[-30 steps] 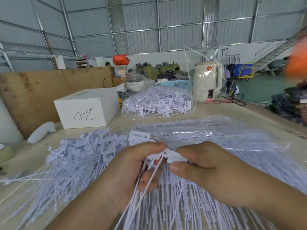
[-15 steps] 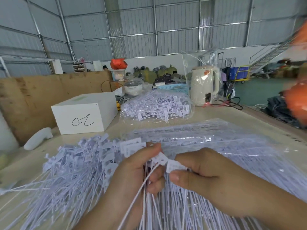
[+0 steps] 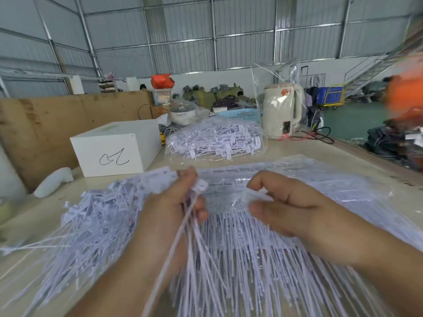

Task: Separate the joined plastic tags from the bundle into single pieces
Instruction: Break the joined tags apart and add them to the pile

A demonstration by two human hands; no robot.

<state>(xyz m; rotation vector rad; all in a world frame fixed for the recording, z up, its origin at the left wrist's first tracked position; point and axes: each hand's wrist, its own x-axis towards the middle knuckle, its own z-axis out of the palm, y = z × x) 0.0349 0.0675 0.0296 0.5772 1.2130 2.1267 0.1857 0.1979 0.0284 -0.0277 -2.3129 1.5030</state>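
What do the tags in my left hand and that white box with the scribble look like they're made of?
Tags gripped by the left hand: thin pale lilac plastic, judging by their springy strands and moulded heads. White box: probably matte cardboard, going by its flat faces, crisp edges and pen scribble.

On the tabletop (image 3: pixel 286 149), loose tags (image 3: pixel 96 216) lie at the left edge, a box (image 3: pixel 114 149) behind them; a bag of tags (image 3: pixel 215 140) sits mid-table, a kettle (image 3: pixel 281 110) behind it toward the far right corner.

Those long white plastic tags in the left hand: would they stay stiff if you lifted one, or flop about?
Probably floppy: the tags in the left hand bend and droop below its grip. Likely very light, since thin tails splay loosely over the pile. Probably slippery too, being smooth plastic.
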